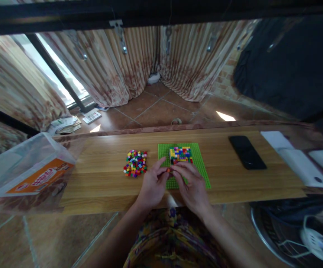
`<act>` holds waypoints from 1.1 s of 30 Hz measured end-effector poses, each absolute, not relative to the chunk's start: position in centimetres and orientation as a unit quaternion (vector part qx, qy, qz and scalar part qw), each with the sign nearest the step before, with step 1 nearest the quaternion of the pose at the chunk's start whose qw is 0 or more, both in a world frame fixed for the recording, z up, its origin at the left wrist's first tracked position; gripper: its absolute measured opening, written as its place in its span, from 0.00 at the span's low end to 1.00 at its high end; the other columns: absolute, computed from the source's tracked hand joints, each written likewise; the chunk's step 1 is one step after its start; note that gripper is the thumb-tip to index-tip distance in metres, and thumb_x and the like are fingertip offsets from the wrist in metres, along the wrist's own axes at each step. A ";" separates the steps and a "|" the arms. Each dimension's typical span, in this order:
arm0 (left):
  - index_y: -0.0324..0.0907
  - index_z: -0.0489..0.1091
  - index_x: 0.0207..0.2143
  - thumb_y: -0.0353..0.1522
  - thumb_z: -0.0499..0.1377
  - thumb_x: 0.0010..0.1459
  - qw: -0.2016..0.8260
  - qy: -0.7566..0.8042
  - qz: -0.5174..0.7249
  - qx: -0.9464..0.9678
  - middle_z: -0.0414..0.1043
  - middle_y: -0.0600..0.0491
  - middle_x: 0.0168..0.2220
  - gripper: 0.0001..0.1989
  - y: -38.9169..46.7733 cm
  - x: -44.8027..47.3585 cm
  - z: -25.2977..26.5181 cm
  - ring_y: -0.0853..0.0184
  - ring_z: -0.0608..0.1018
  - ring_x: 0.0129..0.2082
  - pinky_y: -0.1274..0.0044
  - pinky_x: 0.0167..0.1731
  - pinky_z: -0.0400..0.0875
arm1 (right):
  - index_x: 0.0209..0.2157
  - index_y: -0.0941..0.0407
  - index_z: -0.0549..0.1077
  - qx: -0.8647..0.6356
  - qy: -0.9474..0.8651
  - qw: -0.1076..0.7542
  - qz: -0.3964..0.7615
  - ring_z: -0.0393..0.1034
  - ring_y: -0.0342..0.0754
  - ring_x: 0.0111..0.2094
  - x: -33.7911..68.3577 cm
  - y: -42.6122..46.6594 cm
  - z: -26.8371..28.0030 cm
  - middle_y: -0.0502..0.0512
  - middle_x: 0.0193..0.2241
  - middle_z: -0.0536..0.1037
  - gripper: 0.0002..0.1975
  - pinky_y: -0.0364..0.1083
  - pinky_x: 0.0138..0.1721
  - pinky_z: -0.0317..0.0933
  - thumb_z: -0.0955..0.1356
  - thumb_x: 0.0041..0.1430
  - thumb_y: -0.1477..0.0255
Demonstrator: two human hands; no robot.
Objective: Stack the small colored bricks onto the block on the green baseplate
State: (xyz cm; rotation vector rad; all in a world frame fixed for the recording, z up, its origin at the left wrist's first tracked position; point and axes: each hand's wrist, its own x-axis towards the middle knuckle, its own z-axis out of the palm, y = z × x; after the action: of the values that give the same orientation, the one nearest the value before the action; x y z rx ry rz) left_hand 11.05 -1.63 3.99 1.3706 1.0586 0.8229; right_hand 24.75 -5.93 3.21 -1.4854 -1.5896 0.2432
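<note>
Over the near part of a green studded baseplate [202,163], my two hands almost meet. My left hand [154,184] pinches a small orange toy brick [168,170] between thumb and fingertips. My right hand [191,186] is closed, its fingertips beside that brick; what they hold, if anything, is too small to make out. Just beyond the fingers, a block of many-coloured toy bricks [181,152] stands on the baseplate, its near side partly hidden by my right hand. Left of my hands, a loose pile of small coloured bricks [135,163] lies on the wooden table [102,182].
A clear plastic tub [27,163] with an orange label stands at the table's left end. To the right lie a black phone [247,152] and white objects [303,167]. A dark metal bar [150,13] crosses above, before patterned curtains [102,63].
</note>
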 end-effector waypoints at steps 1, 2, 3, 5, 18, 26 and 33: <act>0.39 0.63 0.58 0.27 0.55 0.58 0.569 0.450 0.351 0.592 0.80 0.50 0.39 0.24 -1.7 11.1 4.2 0.66 0.81 0.40 0.73 0.44 0.75 | 0.43 0.51 0.77 -0.601 -0.646 0.459 0.101 0.71 0.49 0.44 24.6 -6.0 3.2 0.56 0.41 0.76 0.10 0.51 0.46 0.68 0.64 0.65 0.70; 0.39 0.63 0.58 0.27 0.55 0.58 0.566 0.448 0.351 0.596 0.80 0.50 0.39 0.23 -1.8 11.2 4.2 0.66 0.81 0.41 0.74 0.45 0.75 | 0.43 0.51 0.77 -0.601 -0.646 0.461 0.101 0.71 0.48 0.44 24.4 -6.0 3.1 0.55 0.41 0.76 0.10 0.51 0.45 0.68 0.64 0.64 0.70; 0.39 0.62 0.58 0.27 0.54 0.59 0.566 0.447 0.350 0.598 0.80 0.50 0.40 0.23 -1.9 11.3 4.2 0.66 0.81 0.41 0.74 0.45 0.75 | 0.42 0.50 0.77 -0.601 -0.644 0.463 0.098 0.71 0.48 0.43 24.3 -6.0 3.0 0.55 0.40 0.76 0.10 0.51 0.45 0.68 0.65 0.64 0.70; 0.40 0.62 0.58 0.26 0.54 0.59 0.573 0.443 0.351 0.593 0.80 0.50 0.40 0.23 -2.1 11.6 3.9 0.66 0.81 0.40 0.74 0.44 0.75 | 0.41 0.50 0.77 -0.601 -0.641 0.468 0.090 0.71 0.48 0.42 24.3 -6.0 2.8 0.54 0.39 0.76 0.09 0.51 0.44 0.67 0.65 0.64 0.71; 0.40 0.66 0.53 0.26 0.55 0.56 0.457 0.495 0.350 0.651 0.71 0.46 0.44 0.21 -0.7 11.7 1.5 0.69 0.75 0.34 0.78 0.32 0.74 | 0.36 0.49 0.80 -0.650 -0.621 0.439 0.010 0.65 0.52 0.47 27.9 -2.8 1.8 0.55 0.43 0.74 0.07 0.54 0.47 0.63 0.68 0.60 0.68; 0.40 0.62 0.57 0.28 0.53 0.58 0.444 0.470 0.299 0.701 0.67 0.43 0.50 0.23 -0.6 12.5 1.3 0.64 0.74 0.41 0.72 0.38 0.74 | 0.32 0.48 0.80 -0.666 -0.600 0.440 0.052 0.61 0.54 0.50 27.5 -1.6 1.6 0.55 0.46 0.72 0.03 0.55 0.50 0.60 0.72 0.56 0.68; 0.39 0.61 0.58 0.28 0.52 0.59 0.437 0.466 0.290 0.713 0.66 0.42 0.51 0.23 -0.6 12.6 1.2 0.63 0.75 0.42 0.68 0.41 0.75 | 0.29 0.50 0.80 -0.674 -0.586 0.445 0.061 0.62 0.54 0.49 27.4 -1.2 2.0 0.55 0.44 0.73 0.02 0.55 0.49 0.60 0.72 0.54 0.70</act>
State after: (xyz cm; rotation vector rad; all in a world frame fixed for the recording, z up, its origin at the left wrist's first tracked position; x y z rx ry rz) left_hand 12.61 -0.55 1.19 1.7729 1.1601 0.7211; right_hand 27.38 -1.22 2.01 -1.6707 -1.4532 0.1508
